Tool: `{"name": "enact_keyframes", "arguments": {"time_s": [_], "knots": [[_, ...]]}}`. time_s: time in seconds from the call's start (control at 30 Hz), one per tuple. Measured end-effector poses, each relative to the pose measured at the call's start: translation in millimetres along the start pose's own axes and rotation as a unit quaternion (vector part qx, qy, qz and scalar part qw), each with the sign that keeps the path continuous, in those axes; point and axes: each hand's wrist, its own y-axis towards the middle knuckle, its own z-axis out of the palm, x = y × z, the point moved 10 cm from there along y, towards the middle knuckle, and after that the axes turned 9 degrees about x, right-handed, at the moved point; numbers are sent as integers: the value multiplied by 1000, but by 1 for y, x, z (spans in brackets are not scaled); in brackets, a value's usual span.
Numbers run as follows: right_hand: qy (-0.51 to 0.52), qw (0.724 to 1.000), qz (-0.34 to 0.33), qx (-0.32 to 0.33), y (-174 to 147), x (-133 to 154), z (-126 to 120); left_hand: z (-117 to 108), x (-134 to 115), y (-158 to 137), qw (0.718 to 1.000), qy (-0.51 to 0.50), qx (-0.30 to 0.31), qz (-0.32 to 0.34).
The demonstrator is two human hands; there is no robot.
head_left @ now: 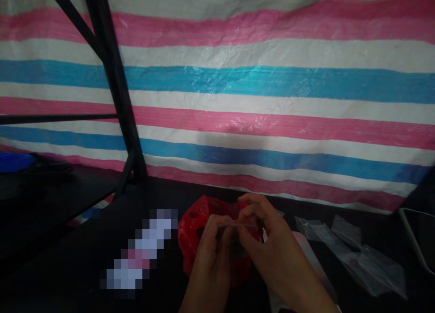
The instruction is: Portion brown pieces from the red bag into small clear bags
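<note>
1. Clear plastic, thin and glossy: small transparent packet [238,223] pinched between both hands above the dark table [68,240], near the lower middle of the view, directly over a red plastic bag [192,229].
2. Left hand [212,254]: fingers curled, thumb and fingertips closed on the packet's left end.
3. Right hand [268,245]: fingers bent over the top, thumb beneath, closed on the packet's right end; fingertips of the two hands almost touching.
4. Step in hand, as judged: working at the packet's upper edge, either parting or pressing it closed; cannot tell which, since the edge lies hidden under the fingers.
5. Next move, as judged: calls for a fine, opposed pull or squeeze along the edge, with light grip, the film being limp and slippery.
6. Look of the packet: flat, narrow, nearly colourless, catching a faint highlight; contents not discernible in the dim light.
7. Surroundings: further clear packets [356,254] lying loose on the table at the right, well apart from the hands; blurred-out strip [139,254] at the left; striped pink, blue and white tarpaulin [272,77] behind; black metal frame [115,86] at upper left.
</note>
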Motion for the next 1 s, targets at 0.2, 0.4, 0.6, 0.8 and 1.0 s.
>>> {"name": "enact_keyframes", "arguments": {"time_s": [0.2, 0.4, 0.6, 0.8, 1.0], "knots": [[-23, 1000, 12, 18, 0, -3, 3, -5, 0, 0, 1000, 6, -11, 5], [1, 1000, 8, 17, 0, 3, 1, -6, 0, -1, 999, -5, -30, -15], [-32, 999, 8, 21, -3, 11, -5, -7, -13, 1, 999, -22, -28, 27], [-30, 998, 25, 50, -7, 9, -2, -15, -17, 2, 996, -21, -33, 80], [19, 999, 49, 10, -14, -5, -56, -8, -19, -4, 995, 63, -46, 59]]}}
